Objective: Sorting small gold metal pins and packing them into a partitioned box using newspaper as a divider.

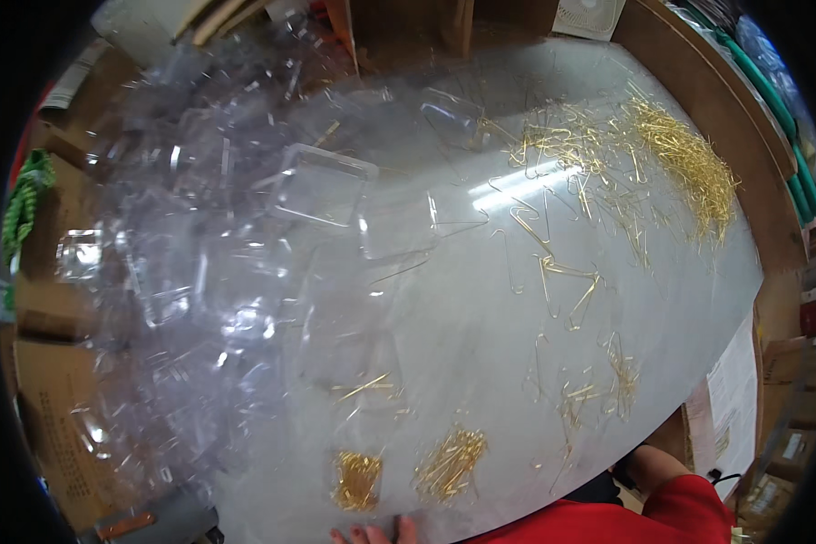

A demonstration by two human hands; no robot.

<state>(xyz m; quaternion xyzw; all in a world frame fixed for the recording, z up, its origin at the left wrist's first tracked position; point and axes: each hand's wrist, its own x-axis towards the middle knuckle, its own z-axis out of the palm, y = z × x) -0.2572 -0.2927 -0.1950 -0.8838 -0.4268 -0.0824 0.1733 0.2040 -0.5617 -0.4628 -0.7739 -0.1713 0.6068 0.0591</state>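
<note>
Gold hooks [451, 464], grey tabletop [453, 354], red sleeve [691, 510]

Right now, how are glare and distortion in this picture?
Head view: a white streak glares off the gray table; clear plastic pieces sparkle and blur together; gold wire hooks glint; the brown board at right bows with the fisheye.

The golden hooks [684, 172] looked like shiny metal. The clear pieces [195, 290] seemed smooth, glossy plastic. The tabletop [444, 335] was smooth and slightly glossy, the carton [72, 435] matt cardboard.

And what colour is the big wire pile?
The wire pile is shiny gold, best seen in the head view.
</note>
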